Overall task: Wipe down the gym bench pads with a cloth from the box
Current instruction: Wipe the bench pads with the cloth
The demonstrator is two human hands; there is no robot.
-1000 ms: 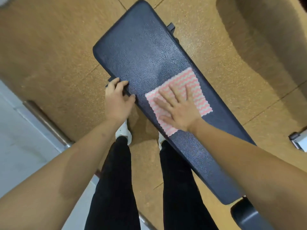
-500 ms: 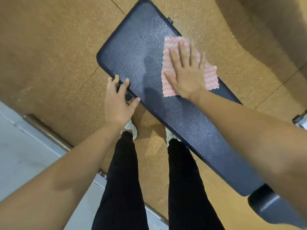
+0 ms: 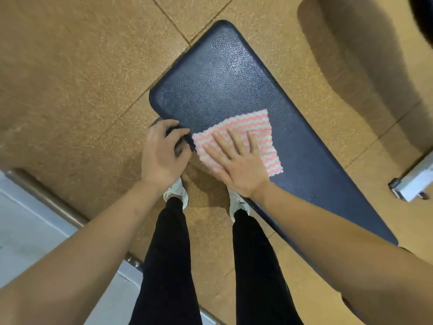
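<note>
Pad (image 3: pixel 222 78): dark blue, textured, long, running diagonally from upper centre to lower right, with its rounded end farthest from the person. Cloth (image 3: pixel 264 127): pink and white wavy stripes, lying flat on the pad at its near long edge, about a third of the way along from the rounded end. Right hand (image 3: pixel 236 160): laid palm down on the cloth, fingers straight and slightly spread, pressing it to the pad; the cloth's far and right portions show beyond the fingers. Left hand (image 3: pixel 161 153): just left of the cloth, fingers curled over the pad's near edge and gripping it, thumb on the top face close to the cloth's corner. What the fingers meet under the pad cannot be seen. Person: standing at the pad's near side in black trousers (image 3: pixel 168 254) and white shoes (image 3: pixel 177 192), the right shoe partly beneath the pad edge. Floor (image 3: pixel 70 66): tan, speckled, with thin seams. Metal rail (image 3: pixel 46 198): runs across the lower left, bordering a pale surface. White object (image 3: pixel 414 184): at the right edge, well apart from the pad; type cannot be determined.
</note>
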